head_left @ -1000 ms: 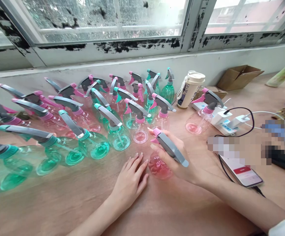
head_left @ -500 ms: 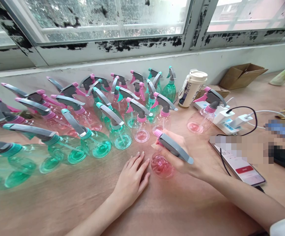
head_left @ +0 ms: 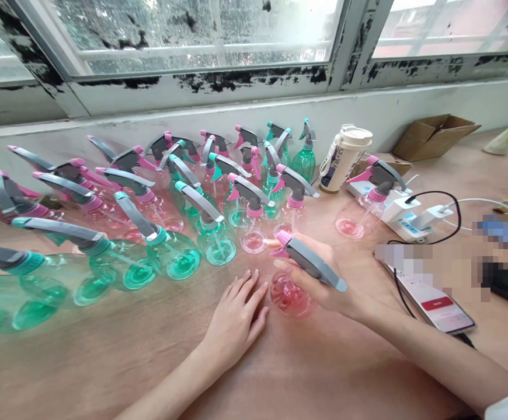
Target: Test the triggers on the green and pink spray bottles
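Observation:
My right hand (head_left: 330,286) grips a pink spray bottle (head_left: 289,296) by its neck, just under the grey trigger head (head_left: 310,262), with the bottle standing upright on the wooden table (head_left: 105,361). My left hand (head_left: 232,321) lies flat on the table just left of that bottle, fingers spread, holding nothing. Behind both hands stand several pink and green spray bottles (head_left: 212,236) in rows.
A lone pink spray bottle (head_left: 365,201) stands by a white power strip (head_left: 400,213). A beige cup (head_left: 344,157) and a cardboard box (head_left: 433,135) sit near the wall. A phone (head_left: 433,303) on a black cable lies at the right.
My right hand has kept its hold and shifted the pink bottle slightly away from me and to the right. My left hand has stayed flat on the table.

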Motion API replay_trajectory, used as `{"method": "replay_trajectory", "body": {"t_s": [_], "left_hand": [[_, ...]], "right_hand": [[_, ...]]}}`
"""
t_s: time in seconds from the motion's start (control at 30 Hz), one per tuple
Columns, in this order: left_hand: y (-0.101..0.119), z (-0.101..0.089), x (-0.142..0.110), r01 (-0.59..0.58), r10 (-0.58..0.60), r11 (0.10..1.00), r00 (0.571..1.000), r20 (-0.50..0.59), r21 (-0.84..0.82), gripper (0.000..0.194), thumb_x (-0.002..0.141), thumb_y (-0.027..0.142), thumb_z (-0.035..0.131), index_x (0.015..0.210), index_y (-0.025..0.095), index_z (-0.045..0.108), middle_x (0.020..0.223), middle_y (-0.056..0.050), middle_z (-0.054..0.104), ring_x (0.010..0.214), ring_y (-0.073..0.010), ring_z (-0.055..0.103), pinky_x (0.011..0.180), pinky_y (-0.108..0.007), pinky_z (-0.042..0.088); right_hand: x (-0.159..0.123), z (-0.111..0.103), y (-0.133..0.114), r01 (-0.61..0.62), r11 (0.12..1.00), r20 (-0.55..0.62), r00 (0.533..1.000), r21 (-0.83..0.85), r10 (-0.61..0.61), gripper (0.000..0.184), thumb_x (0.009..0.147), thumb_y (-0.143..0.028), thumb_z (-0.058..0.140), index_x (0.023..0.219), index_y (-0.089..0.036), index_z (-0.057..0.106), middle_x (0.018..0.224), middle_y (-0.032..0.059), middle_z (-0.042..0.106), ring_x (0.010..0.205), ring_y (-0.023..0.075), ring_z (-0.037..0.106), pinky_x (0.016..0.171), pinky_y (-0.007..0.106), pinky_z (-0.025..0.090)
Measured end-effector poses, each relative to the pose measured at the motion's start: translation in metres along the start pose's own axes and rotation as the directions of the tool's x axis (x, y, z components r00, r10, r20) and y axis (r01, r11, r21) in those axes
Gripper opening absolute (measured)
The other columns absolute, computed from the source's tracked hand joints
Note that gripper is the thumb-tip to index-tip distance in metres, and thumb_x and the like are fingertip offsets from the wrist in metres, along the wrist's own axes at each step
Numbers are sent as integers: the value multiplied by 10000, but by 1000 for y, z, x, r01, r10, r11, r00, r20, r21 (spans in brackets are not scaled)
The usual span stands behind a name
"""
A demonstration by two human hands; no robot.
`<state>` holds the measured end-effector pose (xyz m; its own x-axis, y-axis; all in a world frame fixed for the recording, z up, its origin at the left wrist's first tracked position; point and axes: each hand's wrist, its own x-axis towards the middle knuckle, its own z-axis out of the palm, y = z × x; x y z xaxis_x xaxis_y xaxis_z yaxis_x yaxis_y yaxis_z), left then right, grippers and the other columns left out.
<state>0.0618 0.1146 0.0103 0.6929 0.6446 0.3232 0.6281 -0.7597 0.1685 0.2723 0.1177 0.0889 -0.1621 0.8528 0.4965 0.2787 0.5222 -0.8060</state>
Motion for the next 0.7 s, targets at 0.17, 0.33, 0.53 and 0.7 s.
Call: {"method": "replay_trajectory", "body": {"t_s": [0.17,0.33,0.53,0.7], "left_hand": [[1,-2,1,-1,1,1000,1000,15,11,370,936,257,492,1283,152,567,1388,-156,548,1289,-312,501,1025,-507,466],[1,-4,0,5,-5,1000,1000,21,-3,373,934,255,495,1284,150,567,1388,-159,548,1289,-314,503,1030,-511,462],[0,-2,1,6,-6,1000,1000,-3,-22,364,939,260,491,1283,172,572,1381,-147,557,1285,-302,508,1033,-504,461],[1,-3,2,0,0,1000,1000,10,-9,368,938,260,494,1284,161,571,1374,-149,561,1277,-299,512,1031,-495,464]], "right_hand": [[0,0,0,0,1000,-11,1000,-17,0,213,886,-204,591,1099,-204,596,1069,75,680,994,223,664,855,367,545],[-1,0,-4,-35,999,36,999,12,34,180,905,-223,567,1073,-202,627,1004,75,704,949,211,680,818,340,563],[1,0,-3,-47,999,22,999,16,46,137,897,-244,574,1014,-201,631,933,53,693,891,195,678,777,310,551],[5,-3,-7,22,998,-3,1000,-53,-22,76,887,-256,568,845,-195,587,762,11,627,695,152,634,656,278,506]]}}
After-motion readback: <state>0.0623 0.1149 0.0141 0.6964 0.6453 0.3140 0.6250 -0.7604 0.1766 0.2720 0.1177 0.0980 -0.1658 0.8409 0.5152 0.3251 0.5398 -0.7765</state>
